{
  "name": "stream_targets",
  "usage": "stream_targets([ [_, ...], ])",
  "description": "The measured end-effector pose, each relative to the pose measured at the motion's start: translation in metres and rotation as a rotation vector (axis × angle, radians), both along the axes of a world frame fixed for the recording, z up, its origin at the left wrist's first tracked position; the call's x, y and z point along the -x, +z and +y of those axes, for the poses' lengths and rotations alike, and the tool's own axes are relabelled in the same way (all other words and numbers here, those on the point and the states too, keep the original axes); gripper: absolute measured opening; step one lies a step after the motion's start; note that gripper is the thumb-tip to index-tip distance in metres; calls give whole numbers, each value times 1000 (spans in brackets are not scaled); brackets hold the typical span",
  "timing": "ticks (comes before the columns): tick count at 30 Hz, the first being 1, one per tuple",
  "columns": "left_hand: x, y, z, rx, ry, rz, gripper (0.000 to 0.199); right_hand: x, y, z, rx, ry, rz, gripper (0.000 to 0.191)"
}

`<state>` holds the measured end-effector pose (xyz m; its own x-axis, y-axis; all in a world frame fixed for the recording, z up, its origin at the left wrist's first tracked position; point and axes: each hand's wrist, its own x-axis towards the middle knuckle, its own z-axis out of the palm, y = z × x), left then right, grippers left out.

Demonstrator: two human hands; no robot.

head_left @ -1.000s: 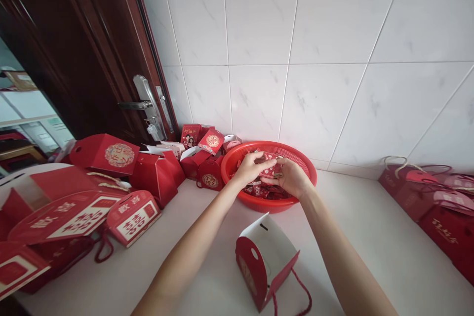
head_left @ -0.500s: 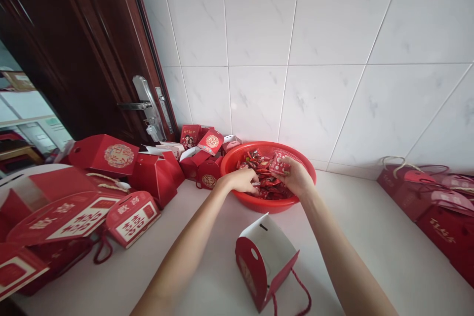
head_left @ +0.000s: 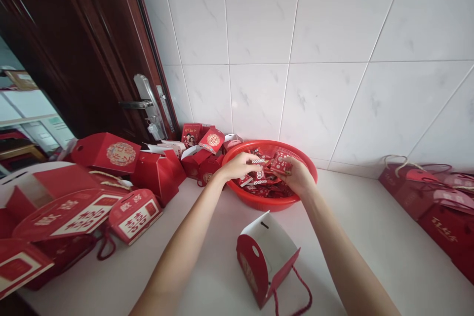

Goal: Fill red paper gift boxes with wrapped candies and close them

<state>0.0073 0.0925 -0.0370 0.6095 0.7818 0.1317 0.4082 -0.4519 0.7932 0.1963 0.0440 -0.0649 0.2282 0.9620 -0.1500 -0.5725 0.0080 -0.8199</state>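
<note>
A red plastic basket (head_left: 269, 203) holds a heap of red-wrapped candies (head_left: 272, 190). Over its left side my left hand (head_left: 240, 166) is closed on a red candy packet with white patterned ends (head_left: 258, 172). My right hand (head_left: 297, 176), over the right side, pinches a red candy packet with light spots (head_left: 280, 161). The two packets are close together above the heap. In front of the basket stands a red gift box (head_left: 267, 261), its top open and its white inside showing. A dark red cord handle (head_left: 306, 296) hangs from its right side.
Red gift boxes (head_left: 134, 217) crowd the counter's left side, and smaller ones (head_left: 212, 139) sit in the back corner. More red boxes with cords (head_left: 440, 217) line the right edge. Behind are a tiled wall (head_left: 259, 98) and a dark wooden door (head_left: 92, 59).
My left hand has risen out of the heap, bringing up a packet with white patterned ends. The right hand keeps its spotted packet in nearly the same place.
</note>
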Motion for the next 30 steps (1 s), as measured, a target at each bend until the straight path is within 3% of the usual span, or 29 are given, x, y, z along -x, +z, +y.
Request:
stream_targets([
  [3,2,-2,4,60,-21,-20,34,-1,-2,1,-13,8,-8,6],
  [5,5,-3,8,31,34,-31,36,-1,-3,2,-25,14,-14,5],
  [10,20,0,13,-125,203,248,41,-1,-3,2,-11,2,8,7],
  [18,24,-6,14,-219,232,467,46,0,-4,2,-4,0,18,3],
  [25,16,-11,16,-272,277,593,73,2,1,-3,-6,5,19,6],
  [30,11,-11,13,-288,295,651,57,4,7,-6,13,15,32,4],
])
